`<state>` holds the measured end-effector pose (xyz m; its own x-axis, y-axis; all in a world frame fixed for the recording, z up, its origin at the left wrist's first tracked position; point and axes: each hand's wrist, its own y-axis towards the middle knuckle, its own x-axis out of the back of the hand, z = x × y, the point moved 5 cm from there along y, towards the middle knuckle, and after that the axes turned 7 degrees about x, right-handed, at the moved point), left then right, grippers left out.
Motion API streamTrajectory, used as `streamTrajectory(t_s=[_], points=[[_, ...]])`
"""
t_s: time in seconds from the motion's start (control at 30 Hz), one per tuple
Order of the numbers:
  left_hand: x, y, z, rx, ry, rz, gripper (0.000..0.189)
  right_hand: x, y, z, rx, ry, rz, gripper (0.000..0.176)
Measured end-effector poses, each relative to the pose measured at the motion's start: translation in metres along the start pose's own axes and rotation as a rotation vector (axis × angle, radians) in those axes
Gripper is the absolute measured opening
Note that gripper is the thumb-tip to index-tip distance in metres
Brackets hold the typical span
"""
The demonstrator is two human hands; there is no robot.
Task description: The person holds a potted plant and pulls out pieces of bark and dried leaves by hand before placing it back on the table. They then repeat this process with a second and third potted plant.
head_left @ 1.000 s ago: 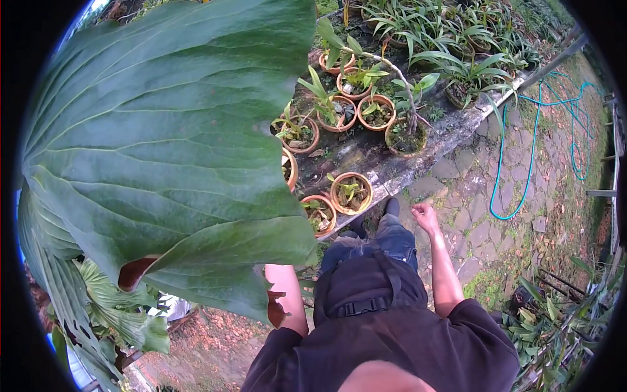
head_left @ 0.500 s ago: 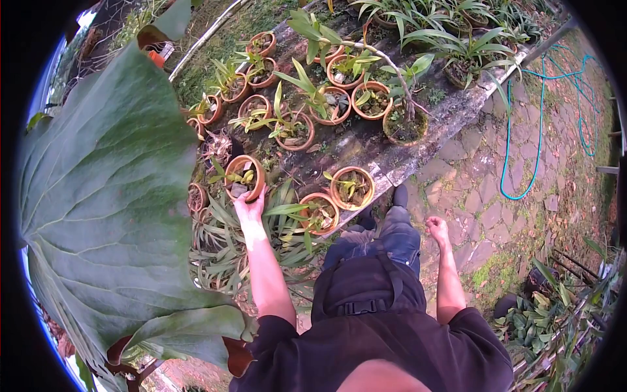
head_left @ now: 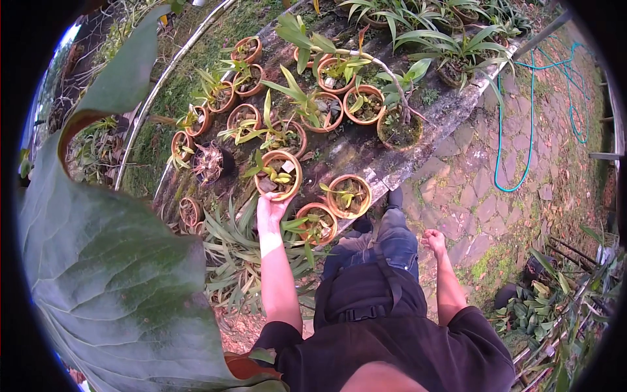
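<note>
My left hand (head_left: 272,214) grips the lower rim of a round terracotta pot (head_left: 296,184) that holds a small plant with yellow-green leaves and stone pieces. The held pot is above the near edge of the mossy slab, just left of two other terracotta pots, one (head_left: 349,196) near the slab's corner and one (head_left: 317,224) beside it. Low on the right, above the stone paving, my right hand (head_left: 434,240) is held with its fingers curled; anything inside them is too small to make out.
Several potted plants stand on the mossy slab (head_left: 339,153). A dark pot (head_left: 225,163) with a dry plant sits at its left. A huge green leaf (head_left: 124,274) fills the left side. A teal hose (head_left: 499,144) lies on the paving (head_left: 480,215) at right.
My left hand has moved right with the held pot, nearer to the two front pots. The big leaf has shifted left and down, uncovering more pots. My right hand has barely moved.
</note>
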<state>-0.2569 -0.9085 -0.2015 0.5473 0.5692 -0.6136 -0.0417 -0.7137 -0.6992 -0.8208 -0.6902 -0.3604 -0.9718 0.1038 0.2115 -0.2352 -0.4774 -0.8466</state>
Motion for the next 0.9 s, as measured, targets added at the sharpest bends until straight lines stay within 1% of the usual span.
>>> streamTrajectory(t_s=[0.07, 0.2, 0.23, 0.3, 0.33, 0.4, 0.47, 0.53, 0.6, 0.63, 0.67, 0.73, 0.8, 0.87, 0.9], points=[[0.014, 0.015, 0.004, 0.063, 0.001, -0.03, 0.082, 0.0, -0.002, 0.0, 0.004, 0.01, 0.001, 0.019], [0.018, 0.025, 0.008, 0.155, 0.036, -0.125, 0.081, -0.002, 0.003, -0.003, 0.01, 0.027, -0.02, 0.021], [0.006, 0.019, 0.009, 0.066, 0.138, -0.066, 0.08, -0.003, 0.004, -0.001, 0.041, 0.027, -0.02, 0.021], [-0.012, 0.009, 0.012, 0.074, 0.24, -0.076, 0.078, -0.007, 0.011, 0.008, 0.106, 0.032, -0.024, 0.021], [-0.015, 0.009, 0.014, 0.077, 0.29, -0.08, 0.077, -0.01, 0.015, 0.02, 0.153, 0.036, -0.035, 0.022], [-0.005, 0.024, 0.02, 0.152, 0.244, -0.076, 0.078, -0.022, 0.031, 0.051, 0.244, 0.043, -0.058, 0.023], [0.001, 0.037, 0.022, 0.253, 0.202, -0.081, 0.082, -0.036, 0.04, 0.105, 0.393, 0.002, -0.022, 0.025], [0.019, 0.061, 0.022, 0.313, 0.251, -0.095, 0.081, -0.049, 0.035, 0.166, 0.51, 0.054, 0.0, 0.025], [0.01, 0.065, 0.024, 0.391, 0.22, -0.145, 0.081, -0.057, 0.047, 0.205, 0.607, 0.039, 0.023, 0.025], [0.003, 0.066, 0.025, 0.371, 0.288, -0.124, 0.077, -0.06, 0.049, 0.217, 0.655, 0.032, 0.035, 0.025], [-0.002, 0.063, 0.025, 0.393, 0.399, -0.093, 0.074, -0.061, 0.048, 0.224, 0.657, 0.022, 0.044, 0.025], [-0.002, 0.064, 0.025, 0.369, 0.526, -0.078, 0.073, -0.06, 0.052, 0.231, 0.659, -0.001, 0.06, 0.026], [0.011, 0.074, 0.029, 0.443, 0.423, -0.091, 0.07, -0.056, 0.051, 0.222, 0.586, 0.037, 0.088, 0.027], [0.01, 0.074, 0.031, 0.416, 0.455, -0.04, 0.071, -0.05, 0.049, 0.207, 0.522, 0.049, 0.094, 0.027], [0.001, 0.07, 0.033, 0.426, 0.457, -0.057, 0.075, -0.047, 0.047, 0.198, 0.492, 0.045, 0.087, 0.027]])
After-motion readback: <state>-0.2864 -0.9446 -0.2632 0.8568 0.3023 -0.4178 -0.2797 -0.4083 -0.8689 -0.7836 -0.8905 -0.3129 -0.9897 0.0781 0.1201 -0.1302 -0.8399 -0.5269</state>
